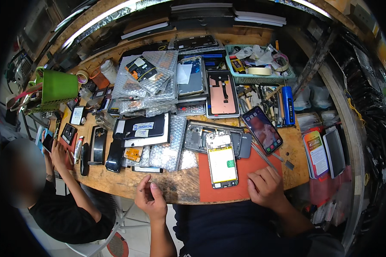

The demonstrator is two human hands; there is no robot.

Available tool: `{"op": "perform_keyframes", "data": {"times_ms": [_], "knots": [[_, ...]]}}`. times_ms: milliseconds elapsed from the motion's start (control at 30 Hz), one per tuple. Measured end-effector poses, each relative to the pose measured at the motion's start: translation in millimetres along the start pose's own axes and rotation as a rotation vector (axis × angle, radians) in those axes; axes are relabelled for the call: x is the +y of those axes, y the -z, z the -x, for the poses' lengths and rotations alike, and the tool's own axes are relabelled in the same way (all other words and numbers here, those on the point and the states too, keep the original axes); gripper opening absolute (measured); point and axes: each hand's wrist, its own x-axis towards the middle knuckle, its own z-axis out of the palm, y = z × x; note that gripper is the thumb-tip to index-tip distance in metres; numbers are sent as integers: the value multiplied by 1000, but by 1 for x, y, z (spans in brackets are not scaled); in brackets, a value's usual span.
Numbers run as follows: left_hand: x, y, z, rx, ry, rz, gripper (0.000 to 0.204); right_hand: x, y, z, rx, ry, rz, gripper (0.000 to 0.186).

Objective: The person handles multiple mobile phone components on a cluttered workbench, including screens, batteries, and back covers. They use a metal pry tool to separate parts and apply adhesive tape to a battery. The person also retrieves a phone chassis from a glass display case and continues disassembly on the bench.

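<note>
An opened phone [221,167] with a white inner panel and yellow-edged border lies on an orange mat [214,192], in front of a grey disassembled housing [194,138]. My left hand [151,197], loosely curled, fingers slightly apart and holding nothing visible, is at the bench's front edge, left of the mat. My right hand [265,188] is curled at the mat's right, at the lower end of thin metal tweezers [262,155]; whether it grips them is unclear. A lit phone [262,129] lies above it, beside a flat metal blade [288,163].
Bubble-wrap stacks [120,90], a teal parts basket [257,77], loose tools [266,96] and a green basket [58,83] crowd the wooden bench [103,175]. A co-worker [68,205] in black sits at left, hands on a phone. Phones [317,154] stand at right.
</note>
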Motion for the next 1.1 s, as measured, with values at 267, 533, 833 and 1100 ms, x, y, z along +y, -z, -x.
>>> {"op": "perform_keyframes", "data": {"times_ms": [267, 533, 833, 1100], "knots": [[82, -43, -156, -218, -503, -253, 26, 0, 1, 1, 27, -5, -10, 18], [93, -99, -250, -444, -582, -830, 73, -1, 1, 3, 96, -24, -44, 15], [87, -86, -264, -571, -758, -707, 40, 2, 1, 7, 96, -46, -77, 14], [79, -70, -298, -203, -754, -365, 26, 0, 3, 5, 111, -44, -103, 13]]}}
